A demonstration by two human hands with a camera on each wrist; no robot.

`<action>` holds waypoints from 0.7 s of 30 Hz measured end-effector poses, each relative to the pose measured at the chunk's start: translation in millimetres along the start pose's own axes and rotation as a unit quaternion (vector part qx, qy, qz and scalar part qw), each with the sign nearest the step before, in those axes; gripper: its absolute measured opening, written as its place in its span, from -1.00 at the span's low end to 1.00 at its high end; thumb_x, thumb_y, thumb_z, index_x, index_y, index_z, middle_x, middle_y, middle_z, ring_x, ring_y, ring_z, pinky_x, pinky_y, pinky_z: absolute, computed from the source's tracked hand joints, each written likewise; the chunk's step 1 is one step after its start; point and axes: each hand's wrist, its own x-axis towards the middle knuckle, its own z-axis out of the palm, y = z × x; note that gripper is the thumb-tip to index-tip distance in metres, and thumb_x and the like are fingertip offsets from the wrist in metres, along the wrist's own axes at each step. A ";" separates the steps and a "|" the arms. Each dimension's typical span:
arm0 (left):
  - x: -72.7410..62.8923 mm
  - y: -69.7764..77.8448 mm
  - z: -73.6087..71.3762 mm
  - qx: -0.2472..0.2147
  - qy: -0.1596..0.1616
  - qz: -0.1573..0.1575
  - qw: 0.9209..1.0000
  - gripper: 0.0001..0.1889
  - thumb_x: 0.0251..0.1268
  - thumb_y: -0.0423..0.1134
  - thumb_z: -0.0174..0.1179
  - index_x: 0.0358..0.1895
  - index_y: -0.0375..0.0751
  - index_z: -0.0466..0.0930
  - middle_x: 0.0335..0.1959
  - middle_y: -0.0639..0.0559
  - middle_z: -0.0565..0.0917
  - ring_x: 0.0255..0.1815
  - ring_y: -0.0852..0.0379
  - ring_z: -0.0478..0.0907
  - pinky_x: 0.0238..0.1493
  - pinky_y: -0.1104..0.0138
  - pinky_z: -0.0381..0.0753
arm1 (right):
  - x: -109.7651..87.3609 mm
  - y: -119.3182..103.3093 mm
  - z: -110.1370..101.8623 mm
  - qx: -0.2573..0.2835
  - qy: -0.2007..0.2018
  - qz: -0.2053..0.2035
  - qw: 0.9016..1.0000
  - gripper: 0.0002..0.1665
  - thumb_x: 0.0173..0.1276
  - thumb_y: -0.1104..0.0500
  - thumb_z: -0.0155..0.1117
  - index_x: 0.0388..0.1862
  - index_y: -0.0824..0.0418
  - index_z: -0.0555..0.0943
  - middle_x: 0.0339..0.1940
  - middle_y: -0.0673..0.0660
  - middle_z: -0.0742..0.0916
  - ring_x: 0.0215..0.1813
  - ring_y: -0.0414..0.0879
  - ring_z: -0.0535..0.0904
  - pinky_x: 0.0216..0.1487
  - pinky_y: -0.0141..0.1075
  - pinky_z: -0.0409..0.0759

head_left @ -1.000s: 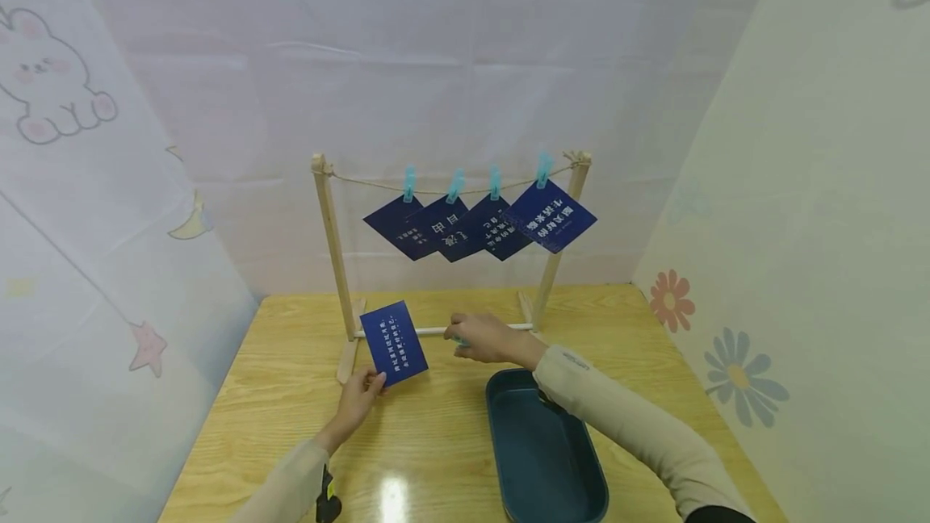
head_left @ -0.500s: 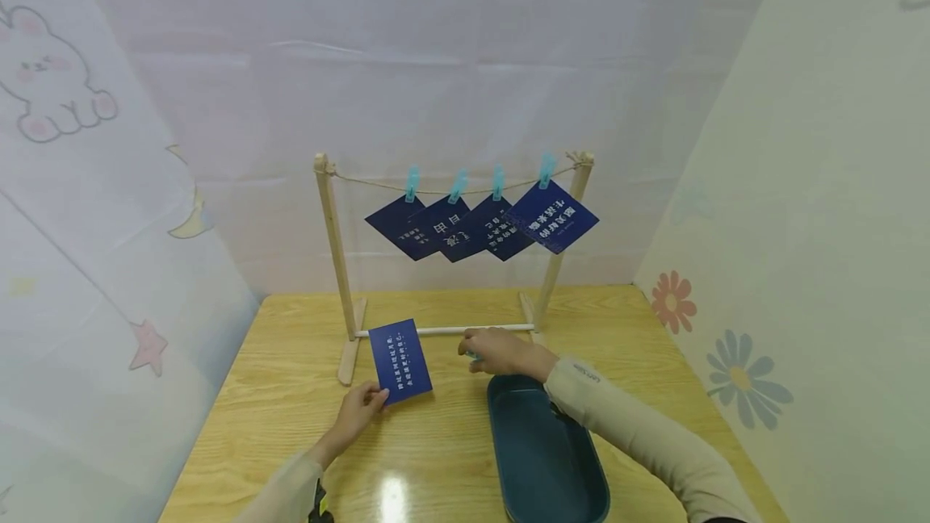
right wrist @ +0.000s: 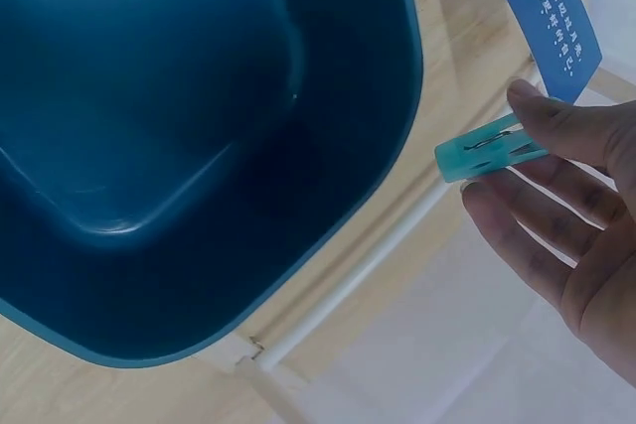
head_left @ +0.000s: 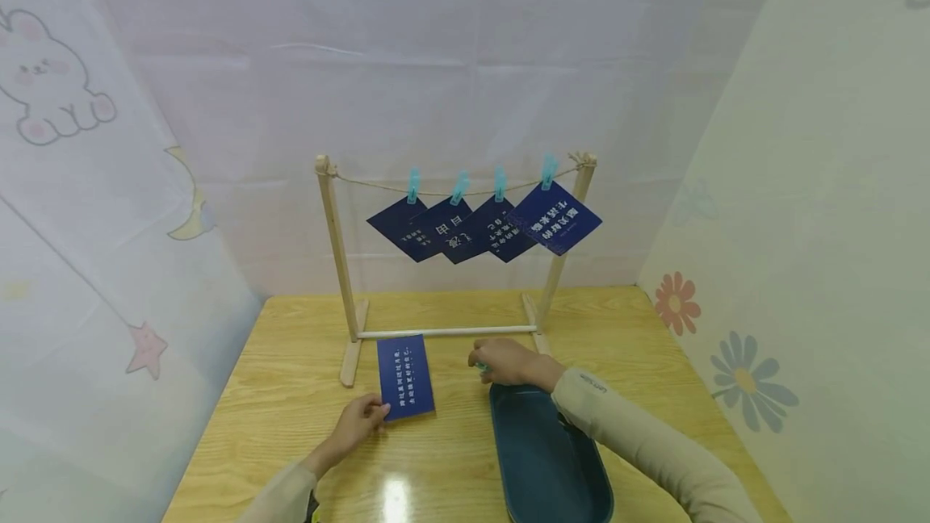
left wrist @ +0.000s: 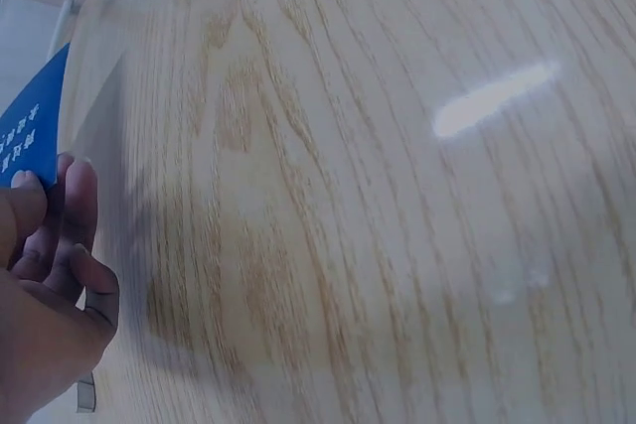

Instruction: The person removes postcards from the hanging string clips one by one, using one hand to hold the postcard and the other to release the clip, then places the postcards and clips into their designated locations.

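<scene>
My left hand [head_left: 358, 424] pinches the lower left corner of a blue card [head_left: 405, 378] with white writing, thumb [left wrist: 28, 188] on its printed face. The card is held above the table, in front of the rack's left foot. My right hand [head_left: 508, 361] holds a turquoise clothespin [right wrist: 489, 149] between thumb and fingers, over the far end of a dark teal tray [head_left: 548, 458]. Behind, several blue cards [head_left: 555, 218] hang overlapping from a string, each under a turquoise clothespin [head_left: 413, 186].
The string [head_left: 378, 183] runs between the two posts of a wooden rack [head_left: 337, 248], joined low down by a white rod [head_left: 450, 332]. All stands on a wood-grain table [head_left: 291, 394]. Printed cloth walls [head_left: 436, 63] enclose the back and sides.
My left hand has brought the card lower and nearer to me, turning it more upright in the head view. My right hand with the clothespin has moved right and nearer, over the tray's end.
</scene>
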 end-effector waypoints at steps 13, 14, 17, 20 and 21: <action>-8.2 -6.8 -3.9 -0.003 -0.072 -0.012 0.997 -0.76 0.51 -0.32 0.09 -0.12 -0.54 0.50 -0.51 -0.19 0.62 -0.59 0.12 0.54 -0.54 0.43 0.50 | -15.4 6.7 18.2 0.001 -0.007 -0.004 1.000 -0.59 0.25 0.49 0.32 0.04 0.19 0.69 -0.08 0.11 0.66 -0.06 -0.02 0.63 -0.10 -0.30 0.63; -9.3 -8.0 -3.8 -0.005 -0.079 -0.014 0.997 -0.76 0.51 -0.32 0.09 -0.13 -0.54 0.51 -0.53 -0.16 0.60 -0.61 0.15 0.52 -0.57 0.44 0.49 | -16.0 7.3 19.6 0.001 -0.010 -0.002 1.000 -0.56 0.25 0.52 0.29 0.05 0.19 0.68 -0.05 0.12 0.66 -0.03 -0.01 0.63 -0.07 -0.29 0.63; -13.0 -10.1 -2.8 -0.003 -0.092 -0.018 0.996 -0.78 0.52 -0.33 0.08 -0.13 -0.53 0.52 -0.55 -0.07 0.56 -0.67 0.22 0.42 -0.66 0.49 0.42 | -17.3 10.3 23.3 0.014 -0.018 0.008 1.000 -0.51 0.22 0.55 0.27 0.09 0.20 0.64 -0.01 0.14 0.66 -0.01 -0.01 0.62 -0.05 -0.29 0.63; -15.1 -11.0 -1.1 -0.012 -0.096 -0.022 0.995 -0.79 0.50 -0.35 0.09 -0.15 -0.53 0.53 -0.53 -0.07 0.57 -0.71 0.23 0.36 -0.71 0.51 0.36 | -18.9 14.5 26.3 0.036 -0.016 0.014 0.999 -0.53 0.19 0.54 0.31 0.06 0.24 0.61 -0.06 0.15 0.67 -0.09 -0.06 0.62 -0.11 -0.30 0.62; -15.8 -11.1 -0.6 -0.013 -0.096 -0.022 0.995 -0.80 0.50 -0.36 0.09 -0.14 -0.53 0.53 -0.51 -0.08 0.58 -0.71 0.25 0.35 -0.72 0.52 0.34 | -19.7 16.1 27.4 0.046 -0.015 0.014 0.999 -0.56 0.19 0.54 0.32 0.03 0.24 0.60 -0.11 0.13 0.67 -0.15 -0.10 0.60 -0.17 -0.32 0.61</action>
